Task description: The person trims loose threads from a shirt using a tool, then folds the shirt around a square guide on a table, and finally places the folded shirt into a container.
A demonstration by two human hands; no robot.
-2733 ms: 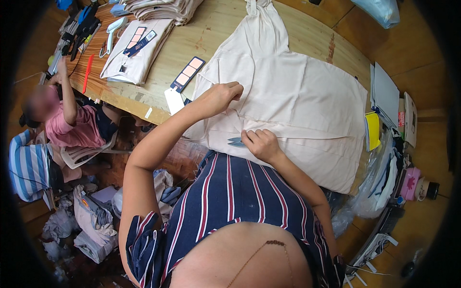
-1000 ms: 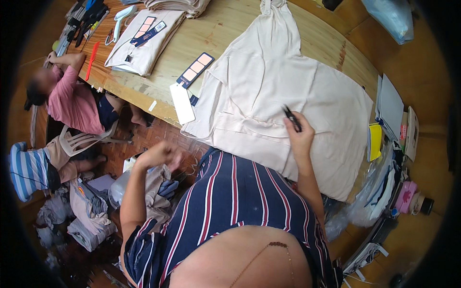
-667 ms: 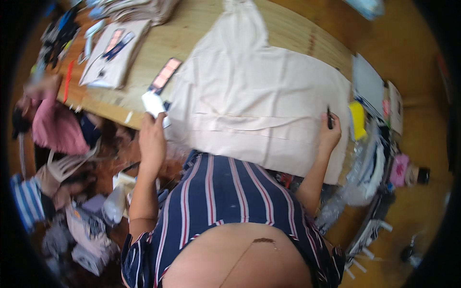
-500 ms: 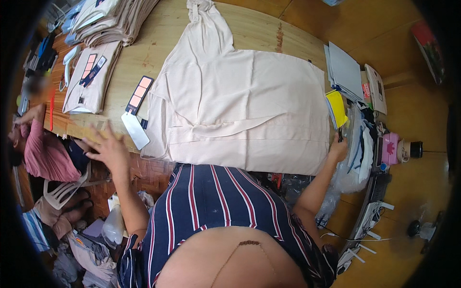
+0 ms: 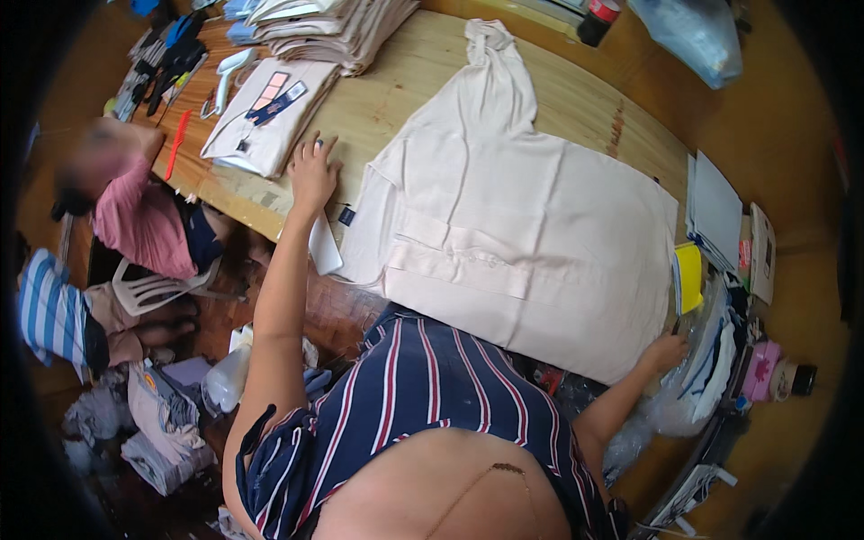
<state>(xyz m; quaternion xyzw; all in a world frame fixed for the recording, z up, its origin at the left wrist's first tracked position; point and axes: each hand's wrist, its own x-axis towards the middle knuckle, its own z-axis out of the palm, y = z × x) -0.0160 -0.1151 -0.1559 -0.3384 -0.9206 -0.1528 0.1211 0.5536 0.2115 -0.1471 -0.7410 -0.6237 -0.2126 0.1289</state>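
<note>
Garment [image 5: 531,225] flat on table [image 5: 405,81] | L hand [image 5: 313,171] fingers spread on table | R hand [image 5: 664,349] at edge, grip unclear | folded stack [image 5: 333,27] behind

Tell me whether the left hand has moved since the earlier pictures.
Yes. The left hand was down past the near table edge a moment ago; now it lies flat on the wooden table, left of the cream garment.
</note>
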